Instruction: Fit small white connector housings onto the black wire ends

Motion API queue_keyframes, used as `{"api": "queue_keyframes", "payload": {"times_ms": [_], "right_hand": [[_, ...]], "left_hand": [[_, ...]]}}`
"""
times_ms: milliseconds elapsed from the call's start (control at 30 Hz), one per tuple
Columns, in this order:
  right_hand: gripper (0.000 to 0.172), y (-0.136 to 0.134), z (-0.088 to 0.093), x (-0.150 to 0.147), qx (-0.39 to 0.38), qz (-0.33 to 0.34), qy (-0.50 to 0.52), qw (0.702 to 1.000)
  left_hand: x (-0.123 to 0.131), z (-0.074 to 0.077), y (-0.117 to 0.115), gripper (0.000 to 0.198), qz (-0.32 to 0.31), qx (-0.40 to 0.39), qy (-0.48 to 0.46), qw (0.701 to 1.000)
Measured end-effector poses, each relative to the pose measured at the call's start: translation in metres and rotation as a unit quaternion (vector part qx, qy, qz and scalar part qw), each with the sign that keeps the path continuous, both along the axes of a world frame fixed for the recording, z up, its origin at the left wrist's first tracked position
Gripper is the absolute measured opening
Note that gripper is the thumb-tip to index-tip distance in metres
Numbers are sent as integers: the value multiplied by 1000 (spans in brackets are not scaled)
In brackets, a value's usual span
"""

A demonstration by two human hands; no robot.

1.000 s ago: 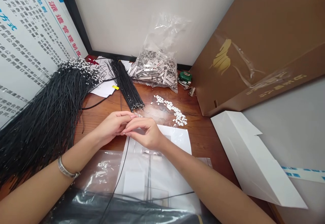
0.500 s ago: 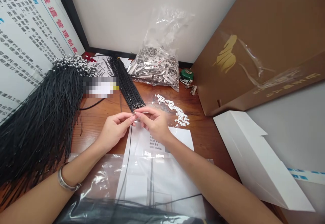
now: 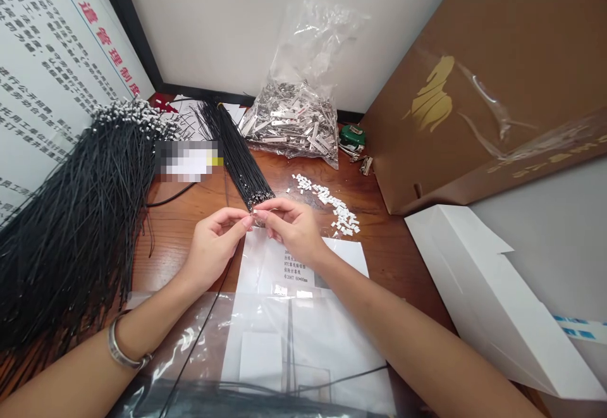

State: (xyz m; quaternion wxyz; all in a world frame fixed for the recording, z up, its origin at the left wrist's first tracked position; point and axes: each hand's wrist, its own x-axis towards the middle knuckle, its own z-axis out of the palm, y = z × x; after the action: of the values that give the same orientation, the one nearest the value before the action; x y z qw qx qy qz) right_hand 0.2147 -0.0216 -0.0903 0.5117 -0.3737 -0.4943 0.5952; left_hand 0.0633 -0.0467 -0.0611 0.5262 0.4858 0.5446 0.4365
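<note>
My left hand (image 3: 214, 245) and my right hand (image 3: 290, 227) meet fingertip to fingertip above a wooden table (image 3: 190, 215). Both pinch the end of a thin black wire (image 3: 202, 317) that trails down toward me over a clear plastic bag (image 3: 199, 342). What the right fingers hold at the wire's tip is too small to name. Just beyond the fingertips lies a tied bundle of black wires (image 3: 237, 152). Small white connector pieces (image 3: 334, 206) are scattered to the right of my hands. A white printed sheet (image 3: 284, 266) lies under them.
A big heap of black wires (image 3: 71, 215) with white ends fills the left side. A clear bag of metal clips (image 3: 294, 121) stands at the back by the wall. A brown cardboard box (image 3: 474, 89) and a white folded carton (image 3: 493, 291) take up the right.
My hands rose from a low clasp over the sheet to the tip of the wire bundle, fingers now pinched together there. The view drifted slightly downward and left.
</note>
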Motion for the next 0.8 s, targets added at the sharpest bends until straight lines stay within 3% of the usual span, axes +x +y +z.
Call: {"api": "queue_keyframes", "payload": {"times_ms": [800], "right_hand": [[30,-1,0,1,18,-20,-34,999]], "left_hand": [[1,-1,-2,18,9,25,12,1000]]}}
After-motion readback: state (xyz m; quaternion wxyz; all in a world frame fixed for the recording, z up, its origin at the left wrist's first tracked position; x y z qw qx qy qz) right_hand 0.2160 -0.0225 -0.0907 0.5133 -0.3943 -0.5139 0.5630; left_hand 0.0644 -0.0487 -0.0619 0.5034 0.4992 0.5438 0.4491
